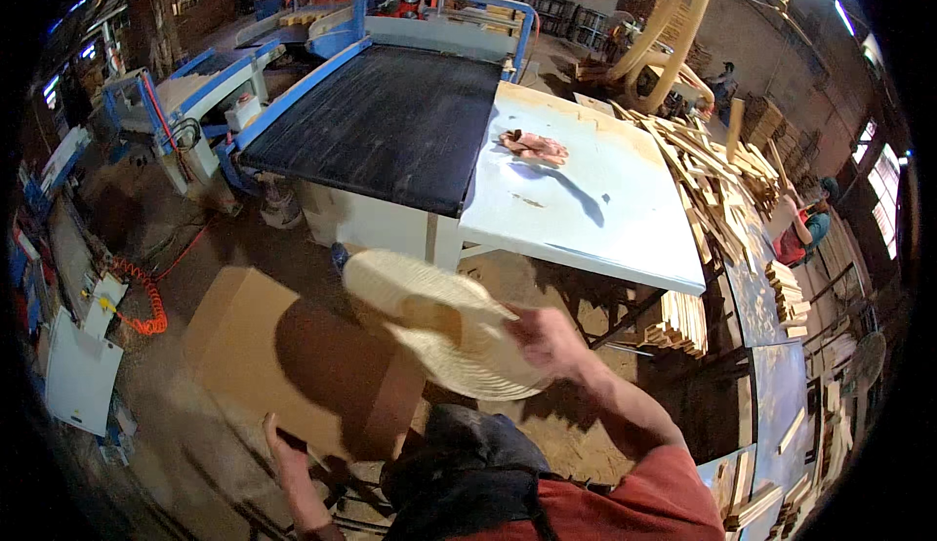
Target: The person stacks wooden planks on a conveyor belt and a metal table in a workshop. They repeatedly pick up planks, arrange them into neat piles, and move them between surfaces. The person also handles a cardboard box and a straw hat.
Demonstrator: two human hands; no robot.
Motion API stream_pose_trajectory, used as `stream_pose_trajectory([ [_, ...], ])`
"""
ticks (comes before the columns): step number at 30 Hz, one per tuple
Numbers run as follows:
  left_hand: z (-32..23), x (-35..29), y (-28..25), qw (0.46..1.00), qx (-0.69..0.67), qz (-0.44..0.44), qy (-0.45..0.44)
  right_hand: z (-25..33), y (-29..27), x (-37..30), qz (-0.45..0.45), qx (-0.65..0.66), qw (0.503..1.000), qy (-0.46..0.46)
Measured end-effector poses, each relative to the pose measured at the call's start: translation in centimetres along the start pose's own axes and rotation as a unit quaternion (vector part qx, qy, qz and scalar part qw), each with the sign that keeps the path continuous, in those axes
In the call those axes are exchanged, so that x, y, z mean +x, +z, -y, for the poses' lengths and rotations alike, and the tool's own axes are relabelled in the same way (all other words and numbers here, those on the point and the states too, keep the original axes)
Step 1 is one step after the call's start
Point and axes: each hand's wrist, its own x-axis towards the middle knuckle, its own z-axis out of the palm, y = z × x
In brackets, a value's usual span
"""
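Note:
My right hand (549, 343) is closed on the brim of a straw hat (444, 321), pale and wide-brimmed. The hat hangs tilted in front of me, slightly blurred. My left hand (285, 438) grips the near edge of a brown cardboard box (234, 331), low on my left. Some of its fingers are hidden by the box edge. The hat's shadow falls dark across the box. Beyond my right hand, a pair of crumpled pinkish work gloves (534, 147) lies on a white tabletop (556, 214).
A blue-framed machine with a black conveyor belt (381, 116) adjoins the white tabletop. Wooden strips (717, 170) are heaped to the right, with a stack (678, 324) under the table. Another person (808, 224) stands at far right. An orange coiled hose (146, 312) hangs left.

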Motion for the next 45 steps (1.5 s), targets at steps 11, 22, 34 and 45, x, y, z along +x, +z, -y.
stream_pose_trajectory([
  [11, 14.1, -0.6, 33.4, 0.963, -0.058, 0.256, -0.061, -3.0, -25.5, -14.5, -0.546, -0.170, 0.818, -0.065],
  [22, 35.0, -2.5, 56.5, 0.982, 0.017, 0.170, -0.084, -23.1, -39.7, -7.9, -0.526, -0.390, 0.742, -0.144],
  [34, 39.3, -6.1, 60.5, 0.956, 0.041, 0.111, -0.269, -32.2, -44.6, -0.8, -0.562, -0.286, 0.771, -0.094],
  [45, 40.3, -4.0, 62.6, 0.964, 0.006, 0.103, -0.245, -35.0, -52.9, 10.6, -0.543, -0.380, 0.749, 0.021],
])
